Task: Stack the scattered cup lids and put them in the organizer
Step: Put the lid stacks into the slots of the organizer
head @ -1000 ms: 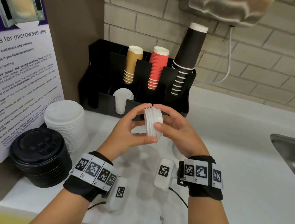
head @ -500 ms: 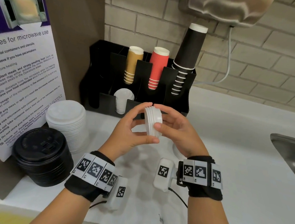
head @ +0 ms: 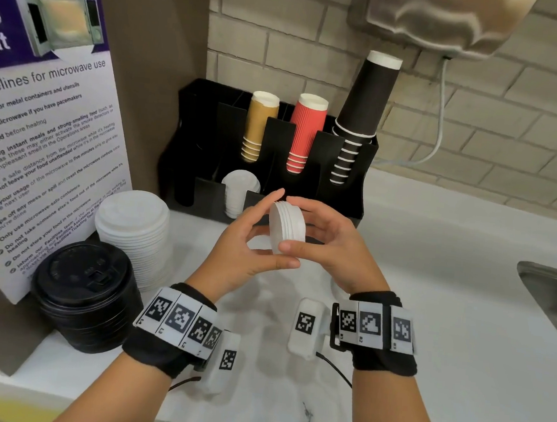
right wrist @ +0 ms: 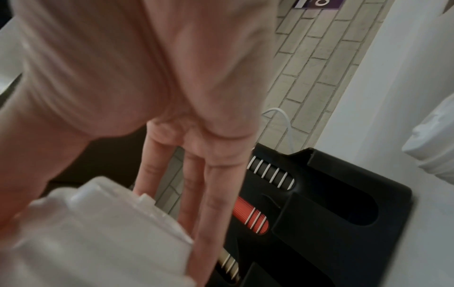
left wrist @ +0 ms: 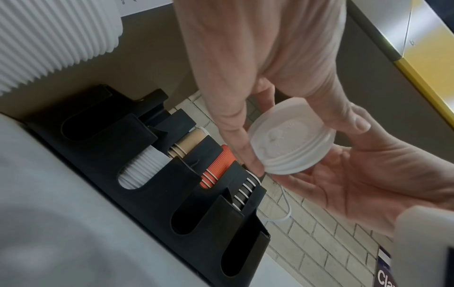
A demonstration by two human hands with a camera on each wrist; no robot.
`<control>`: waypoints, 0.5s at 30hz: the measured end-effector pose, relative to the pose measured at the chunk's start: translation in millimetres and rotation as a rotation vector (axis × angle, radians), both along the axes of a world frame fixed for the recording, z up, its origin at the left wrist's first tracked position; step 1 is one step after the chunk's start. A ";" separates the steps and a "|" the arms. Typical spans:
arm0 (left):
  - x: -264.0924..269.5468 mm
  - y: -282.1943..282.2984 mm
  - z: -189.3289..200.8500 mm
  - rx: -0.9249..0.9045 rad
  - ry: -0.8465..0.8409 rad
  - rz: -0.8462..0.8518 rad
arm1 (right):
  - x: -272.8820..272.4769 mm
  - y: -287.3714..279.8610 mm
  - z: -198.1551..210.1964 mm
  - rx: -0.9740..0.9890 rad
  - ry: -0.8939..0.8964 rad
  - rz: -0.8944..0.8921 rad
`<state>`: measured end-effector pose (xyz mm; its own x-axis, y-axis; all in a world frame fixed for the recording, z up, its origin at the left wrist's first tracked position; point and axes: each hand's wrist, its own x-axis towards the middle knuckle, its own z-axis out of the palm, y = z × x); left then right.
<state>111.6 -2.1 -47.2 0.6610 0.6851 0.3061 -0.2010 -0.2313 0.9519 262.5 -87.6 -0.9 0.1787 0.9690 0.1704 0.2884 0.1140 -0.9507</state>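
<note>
Both hands hold a small stack of white cup lids (head: 286,225) on edge, above the counter just in front of the black organizer (head: 204,201). My left hand (head: 273,232) pinches the stack between thumb and fingers from the left. From the right, my right hand (head: 302,228) grips it with the thumb below and the fingers over the top. In the left wrist view the lid stack (left wrist: 292,147) shows its embossed top, and the right palm (left wrist: 343,184) is behind it. One front slot of the organizer holds white lids (head: 238,187).
A tall stack of larger white lids (head: 134,222) and a stack of black lids (head: 84,295) stand at the left by a microwave notice. Tan, red and black cups fill the organizer's back slots. One white lid (head: 333,288) lies under my right wrist. A steel sink (head: 552,295) is at the right.
Both hands keep hold of the lid stack in the same place in front of the organizer. Only the fingers shift a little on it.
</note>
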 end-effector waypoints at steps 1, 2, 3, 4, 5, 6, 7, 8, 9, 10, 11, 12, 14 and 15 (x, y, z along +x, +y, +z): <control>-0.1 1.2 0.3 -0.001 -0.002 0.009 | -0.6 3.6 0.7 0.006 -0.017 -0.005; -0.6 3.0 1.2 -0.004 -0.005 0.019 | -1.4 7.2 2.0 0.013 -0.036 -0.004; -1.7 5.3 2.8 -0.006 -0.005 0.028 | -2.1 12.0 4.3 0.019 -0.056 0.004; -3.0 8.2 5.0 -0.005 -0.006 0.039 | -2.6 17.7 7.5 0.025 -0.073 0.021; -5.2 11.7 7.7 -0.003 -0.010 0.055 | -2.6 25.3 11.4 0.034 -0.085 0.039; -7.9 15.4 11.1 -0.003 -0.020 0.086 | -2.1 34.6 15.4 0.052 -0.092 0.049; -11.3 19.7 15.0 -0.009 -0.036 0.139 | -0.9 46.1 19.7 0.079 -0.094 0.040; -15.8 24.6 19.1 -0.014 -0.057 0.212 | 0.9 60.0 23.4 0.112 -0.103 0.009; -20.8 29.6 22.8 -0.012 -0.076 0.299 | 3.1 75.9 26.0 0.144 -0.133 -0.040; -26.2 34.5 26.0 -0.002 -0.086 0.388 | 5.1 93.3 27.4 0.166 -0.194 -0.096; -31.2 39.0 28.4 0.004 -0.091 0.461 | 6.6 110.7 27.3 0.174 -0.271 -0.142; -35.5 42.7 30.1 0.000 -0.093 0.510 | 7.4 127.5 25.6 0.162 -0.354 -0.167; -41.1 46.0 32.0 -0.020 -0.090 0.551 | 7.2 158.6 18.4 0.080 -0.533 -0.152; -43.0 45.8 32.6 -0.024 -0.086 0.560 | 6.5 172.1 13.8 0.024 -0.622 -0.134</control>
<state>68.6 43.8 -14.6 0.1683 0.9314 0.3226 -0.1313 -0.3032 0.9438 269.0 84.5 12.8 0.1589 0.9396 0.3030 0.7991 0.0579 -0.5984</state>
